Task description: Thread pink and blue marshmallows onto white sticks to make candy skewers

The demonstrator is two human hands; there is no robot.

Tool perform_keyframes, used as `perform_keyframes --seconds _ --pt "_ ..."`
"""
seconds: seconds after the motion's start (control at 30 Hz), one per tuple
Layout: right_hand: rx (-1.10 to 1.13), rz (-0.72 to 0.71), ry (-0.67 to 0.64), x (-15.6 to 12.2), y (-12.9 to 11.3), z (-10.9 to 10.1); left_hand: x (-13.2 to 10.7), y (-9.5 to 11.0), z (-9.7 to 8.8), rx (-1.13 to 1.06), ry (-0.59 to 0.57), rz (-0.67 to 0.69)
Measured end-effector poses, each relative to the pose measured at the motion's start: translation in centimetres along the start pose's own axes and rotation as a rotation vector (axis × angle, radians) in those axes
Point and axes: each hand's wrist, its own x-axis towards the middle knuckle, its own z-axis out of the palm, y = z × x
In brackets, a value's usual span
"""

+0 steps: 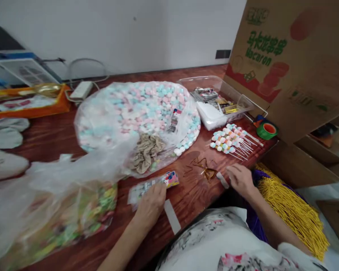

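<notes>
My left hand (151, 203) is at the front of the table with its fingers curled onto a small stack of printed clear plastic bags (147, 187). A pale flat strip (172, 217) lies just right of that hand. At the table's front edge, my right hand (240, 180) has loosely bent fingers, with nothing visible in them. Beside its fingertips is a short whitish strip (222, 180). Gold twist ties (205, 168) lie between the two hands. Beyond my right hand rests a pile of pastel marshmallow skewers (228, 139) on white sticks.
A large clear bag of pastel marshmallows (141, 105) fills the middle, with a crumpled beige cloth (147, 152) against it. Another bag of colourful sweets (81, 218) lies left. A clear tray (234, 88), green tape roll (267, 130) and tall cardboard box (296, 49) stand right.
</notes>
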Motion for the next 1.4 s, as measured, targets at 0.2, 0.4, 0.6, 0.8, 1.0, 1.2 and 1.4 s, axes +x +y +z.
perform_keyframes --seconds 0.2,0.4,0.6,0.8,1.0,1.2,1.4 --pt "-0.377 0.489 0.156 2.6 8.1 -2.5 -1.2 -2.1 0.4 -0.064 0.318 0.075" --pt "-0.303 0.552 -0.003 3.4 9.7 -1.7 -1.2 -0.4 -0.6 -0.137 0.221 -0.042" --pt "-0.030 0.464 0.219 5.5 9.3 -3.2 -0.3 -1.0 -1.6 -0.391 0.248 -0.244" --pt "0.238 0.292 0.300 9.9 4.5 -7.0 -0.5 -0.2 -2.1 -0.255 0.073 -0.271" --pt "0.063 0.083 -0.071 12.5 2.8 -4.0 -1.9 0.0 -2.0 -0.241 0.000 -0.232" --pt "-0.153 0.074 -0.215 12.4 3.8 -0.2 -2.1 -0.8 -2.3 -0.337 -0.001 -0.284" --pt "-0.006 0.056 -0.162 12.3 2.1 0.0 -2.0 -1.0 -1.9 -0.433 0.063 -0.356"
